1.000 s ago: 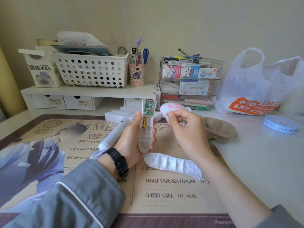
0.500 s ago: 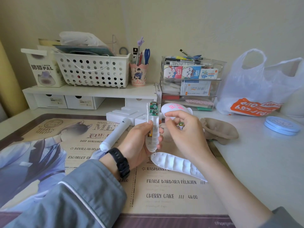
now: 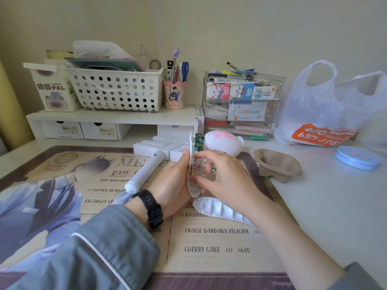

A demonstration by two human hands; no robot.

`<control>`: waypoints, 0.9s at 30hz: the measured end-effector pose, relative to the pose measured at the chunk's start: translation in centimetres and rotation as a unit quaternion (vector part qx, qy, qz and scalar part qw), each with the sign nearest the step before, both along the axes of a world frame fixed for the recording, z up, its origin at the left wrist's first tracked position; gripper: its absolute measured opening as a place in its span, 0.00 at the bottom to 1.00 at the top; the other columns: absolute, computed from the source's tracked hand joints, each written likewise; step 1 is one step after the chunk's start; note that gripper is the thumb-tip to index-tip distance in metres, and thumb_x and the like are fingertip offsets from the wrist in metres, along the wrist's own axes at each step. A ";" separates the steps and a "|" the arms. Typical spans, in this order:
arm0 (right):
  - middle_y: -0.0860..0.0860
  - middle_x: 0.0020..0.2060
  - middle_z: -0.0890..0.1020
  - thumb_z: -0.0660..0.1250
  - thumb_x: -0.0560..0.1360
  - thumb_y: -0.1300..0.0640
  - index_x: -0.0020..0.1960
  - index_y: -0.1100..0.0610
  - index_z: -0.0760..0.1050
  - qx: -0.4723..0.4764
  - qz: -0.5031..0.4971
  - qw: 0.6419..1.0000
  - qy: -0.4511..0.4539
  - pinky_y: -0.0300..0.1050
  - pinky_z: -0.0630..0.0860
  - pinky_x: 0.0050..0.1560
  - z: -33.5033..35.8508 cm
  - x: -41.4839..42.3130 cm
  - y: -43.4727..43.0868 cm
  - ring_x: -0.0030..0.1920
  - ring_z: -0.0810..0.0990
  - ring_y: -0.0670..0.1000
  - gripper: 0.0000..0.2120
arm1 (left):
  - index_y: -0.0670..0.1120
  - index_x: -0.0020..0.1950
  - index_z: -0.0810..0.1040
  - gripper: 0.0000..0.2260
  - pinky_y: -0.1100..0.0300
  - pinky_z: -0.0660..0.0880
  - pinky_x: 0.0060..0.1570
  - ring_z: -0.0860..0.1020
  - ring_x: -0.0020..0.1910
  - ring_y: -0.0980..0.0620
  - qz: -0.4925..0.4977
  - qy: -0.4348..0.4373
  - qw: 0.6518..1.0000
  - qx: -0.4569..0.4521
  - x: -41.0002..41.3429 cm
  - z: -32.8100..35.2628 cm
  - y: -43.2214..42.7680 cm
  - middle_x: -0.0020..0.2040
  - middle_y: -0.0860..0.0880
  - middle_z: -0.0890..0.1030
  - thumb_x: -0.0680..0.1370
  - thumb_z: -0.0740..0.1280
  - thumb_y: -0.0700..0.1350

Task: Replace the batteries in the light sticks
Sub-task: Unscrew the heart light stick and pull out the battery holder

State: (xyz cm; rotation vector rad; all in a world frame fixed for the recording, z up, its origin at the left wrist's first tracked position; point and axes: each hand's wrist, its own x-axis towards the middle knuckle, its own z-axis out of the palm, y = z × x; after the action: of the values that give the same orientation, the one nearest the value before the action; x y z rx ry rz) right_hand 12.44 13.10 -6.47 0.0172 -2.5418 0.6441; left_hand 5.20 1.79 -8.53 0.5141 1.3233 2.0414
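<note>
White light stick (image 3: 192, 190), green circuit board (image 3: 199, 142) bare

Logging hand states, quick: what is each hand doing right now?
Left hand: grips the opened light stick.
Right hand: pinches the battery seated in it.

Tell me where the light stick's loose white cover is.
Head view: the white cover lies on the desk mat near centre, just under the right hand and wrist.
</note>
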 end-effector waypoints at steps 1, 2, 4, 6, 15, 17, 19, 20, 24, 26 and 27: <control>0.43 0.35 0.72 0.72 0.70 0.49 0.60 0.44 0.73 -0.003 0.002 1.000 -0.005 0.31 0.65 0.35 0.1 0.1 0.0 0.33 0.71 0.39 0.19 | 0.35 0.63 0.70 0.28 0.53 0.67 0.39 0.71 0.36 0.45 -0.001 0.003 1.000 -0.005 0.0 -0.1 0.1 0.51 0.37 0.71 0.82 0.48 0.58; 0.43 0.35 0.72 0.72 0.70 0.50 0.59 0.44 0.73 -0.006 0.003 1.000 -0.009 0.32 0.65 0.35 0.1 0.2 0.0 0.31 0.71 0.39 0.19 | 0.36 0.63 0.70 0.27 0.54 0.67 0.37 0.70 0.35 0.47 -0.003 0.006 1.000 -0.005 0.0 -0.2 0.1 0.50 0.38 0.70 0.82 0.48 0.58; 0.44 0.35 0.73 0.72 0.70 0.52 0.58 0.45 0.72 -0.013 0.009 1.000 -0.010 0.33 0.65 0.34 0.1 0.2 0.0 0.31 0.72 0.39 0.18 | 0.38 0.62 0.70 0.25 0.55 0.67 0.35 0.70 0.33 0.47 -0.009 0.015 1.000 0.001 0.1 -0.1 0.2 0.47 0.39 0.70 0.82 0.48 0.58; 0.45 0.35 0.73 0.72 0.71 0.52 0.59 0.45 0.73 -0.025 0.010 1.000 -0.010 0.34 0.65 0.34 0.2 0.1 -0.1 0.30 0.73 0.39 0.18 | 0.40 0.58 0.71 0.24 0.55 0.67 0.35 0.70 0.31 0.48 -0.009 0.025 1.000 0.001 0.2 -0.1 0.2 0.43 0.40 0.70 0.82 0.48 0.58; 0.41 0.33 0.71 0.72 0.71 0.51 0.60 0.43 0.75 0.014 -0.017 1.000 -0.016 0.39 0.67 0.35 0.3 0.1 -0.1 0.34 0.72 0.41 0.18 | 0.40 0.61 0.73 0.27 0.55 0.66 0.35 0.72 0.35 0.47 -0.019 0.042 0.999 -0.020 0.5 -0.3 0.2 0.45 0.40 0.73 0.81 0.47 0.59; 0.42 0.35 0.72 0.72 0.71 0.51 0.60 0.44 0.74 0.016 -0.032 0.999 -0.019 0.42 0.66 0.35 0.4 0.1 -0.3 0.35 0.72 0.43 0.18 | 0.41 0.59 0.73 0.26 0.55 0.65 0.36 0.73 0.35 0.48 -0.022 0.038 0.999 -0.015 0.6 -0.1 0.3 0.43 0.41 0.73 0.81 0.46 0.59; 0.43 0.35 0.73 0.72 0.71 0.53 0.56 0.46 0.72 0.009 -0.041 0.999 -0.017 0.41 0.67 0.35 0.3 0.2 -0.4 0.34 0.73 0.42 0.16 | 0.41 0.56 0.72 0.25 0.54 0.64 0.36 0.72 0.33 0.48 -0.021 0.030 0.999 -0.010 0.6 0.0 0.3 0.42 0.41 0.72 0.82 0.46 0.59; 0.43 0.33 0.74 0.72 0.71 0.54 0.53 0.46 0.71 -0.006 -0.039 0.999 -0.017 0.40 0.67 0.35 0.3 0.2 -0.5 0.32 0.73 0.42 0.14 | 0.40 0.55 0.72 0.25 0.54 0.64 0.36 0.71 0.32 0.48 -0.020 0.025 0.999 -0.008 0.6 0.1 0.3 0.41 0.41 0.72 0.82 0.46 0.59; 0.48 0.31 0.78 0.71 0.74 0.58 0.44 0.57 0.76 -0.173 0.044 0.983 -0.049 0.31 0.68 0.29 0.7 0.7 -0.9 0.23 0.73 0.39 0.04 | 0.37 0.61 0.73 0.29 0.55 0.68 0.40 0.76 0.37 0.46 -0.019 -0.001 1.000 -0.008 0.5 0.1 0.0 0.44 0.38 0.80 0.81 0.47 0.60; 0.51 0.28 0.77 0.70 0.74 0.63 0.45 0.63 0.76 -0.341 0.064 0.937 -0.043 0.32 0.68 0.24 1.3 0.9 -0.9 0.19 0.72 0.41 0.04 | 0.38 0.61 0.74 0.26 0.58 0.71 0.35 0.75 0.35 0.49 0.004 -0.012 1.000 -0.017 0.4 0.2 -0.2 0.44 0.40 0.78 0.81 0.50 0.59; 0.50 0.25 0.75 0.69 0.75 0.66 0.45 0.65 0.76 -0.433 0.070 0.898 -0.044 0.32 0.65 0.21 1.6 0.8 -0.6 0.18 0.69 0.42 0.03 | 0.39 0.56 0.75 0.24 0.59 0.71 0.34 0.74 0.33 0.50 0.021 -0.015 0.999 -0.026 0.3 0.4 -0.3 0.41 0.43 0.77 0.81 0.51 0.58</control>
State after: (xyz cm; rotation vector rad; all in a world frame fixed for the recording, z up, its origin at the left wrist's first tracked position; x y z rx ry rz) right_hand 13.28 12.45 -4.87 -0.1414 -2.1222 1.8036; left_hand 5.53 1.44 -8.16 0.4342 1.3770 2.0345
